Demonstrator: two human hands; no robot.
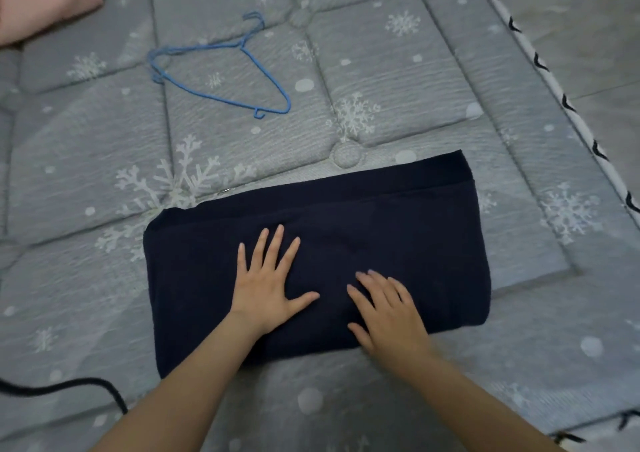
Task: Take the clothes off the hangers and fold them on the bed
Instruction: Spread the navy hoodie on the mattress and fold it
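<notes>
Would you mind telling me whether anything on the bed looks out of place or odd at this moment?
Nothing looks seriously wrong. The navy garment lies folded under both flat hands, left hand and right hand. A black cable trails across the near-left corner of the bed. The bare blue hanger lies loose farther back.

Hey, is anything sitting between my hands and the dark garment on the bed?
Nothing visible. Both the left hand and right hand lie flat, fingers spread, directly on the folded navy garment. The blue hanger lies apart, farther up the bed.
</notes>
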